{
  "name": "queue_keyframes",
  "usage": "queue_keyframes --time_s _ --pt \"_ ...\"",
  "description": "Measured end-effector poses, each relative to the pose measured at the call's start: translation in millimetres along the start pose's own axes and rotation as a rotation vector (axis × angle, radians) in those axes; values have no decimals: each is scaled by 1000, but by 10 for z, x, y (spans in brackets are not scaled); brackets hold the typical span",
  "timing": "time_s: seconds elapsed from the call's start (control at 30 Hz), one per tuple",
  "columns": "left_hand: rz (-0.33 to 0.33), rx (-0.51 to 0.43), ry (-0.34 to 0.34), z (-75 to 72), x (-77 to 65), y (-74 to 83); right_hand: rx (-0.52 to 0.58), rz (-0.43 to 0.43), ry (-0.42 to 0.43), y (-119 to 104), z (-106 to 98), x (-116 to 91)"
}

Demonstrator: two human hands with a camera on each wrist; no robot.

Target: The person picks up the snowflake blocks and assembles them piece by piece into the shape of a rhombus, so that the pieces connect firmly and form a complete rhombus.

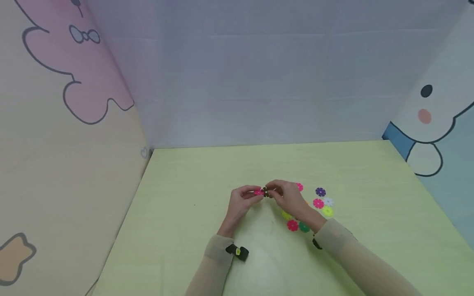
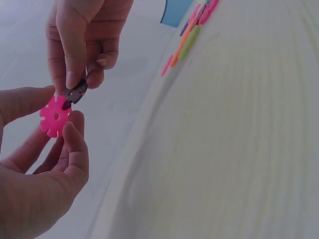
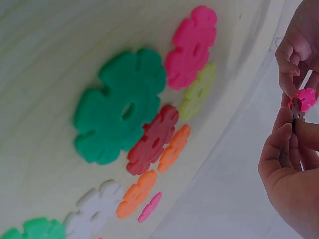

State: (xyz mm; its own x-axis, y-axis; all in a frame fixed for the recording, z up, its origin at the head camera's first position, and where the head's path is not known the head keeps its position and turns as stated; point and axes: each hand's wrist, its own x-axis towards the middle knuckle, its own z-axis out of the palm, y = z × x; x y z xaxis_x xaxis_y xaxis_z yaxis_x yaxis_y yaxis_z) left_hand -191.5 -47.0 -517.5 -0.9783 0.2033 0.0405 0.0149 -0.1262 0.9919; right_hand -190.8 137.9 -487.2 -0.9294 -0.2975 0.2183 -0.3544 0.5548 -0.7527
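Observation:
My left hand (image 1: 238,204) pinches a pink notched disc (image 2: 56,117), flower-shaped with a small hole in its middle. A dark brown notched disc (image 2: 75,93) is pinched between the thumb and fingers of my right hand (image 1: 290,199). The two discs meet edge to edge at an angle, and their notches seem engaged where they touch. Both hands are raised above the table, fingertips close together. In the right wrist view the brown disc appears nearly edge-on beside the pink one, partly hidden by fingers.
More flower discs lie flat on the table (image 1: 177,238) around and under my right forearm. Among them are a green disc (image 3: 122,107), a red disc (image 3: 153,139), a white disc (image 1: 328,201), a purple disc (image 1: 320,192) and a yellow disc (image 1: 327,211). Printed cloth walls enclose the table.

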Motion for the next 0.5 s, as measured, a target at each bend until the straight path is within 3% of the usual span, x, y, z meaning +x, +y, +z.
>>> queue_keyframes --time_s 0.2,0.5 --pt "1 24 -28 -4 -19 53 18 60 -18 -33 -12 6" --pt "22 83 -13 48 -118 299 30 108 -44 -68 -28 38"
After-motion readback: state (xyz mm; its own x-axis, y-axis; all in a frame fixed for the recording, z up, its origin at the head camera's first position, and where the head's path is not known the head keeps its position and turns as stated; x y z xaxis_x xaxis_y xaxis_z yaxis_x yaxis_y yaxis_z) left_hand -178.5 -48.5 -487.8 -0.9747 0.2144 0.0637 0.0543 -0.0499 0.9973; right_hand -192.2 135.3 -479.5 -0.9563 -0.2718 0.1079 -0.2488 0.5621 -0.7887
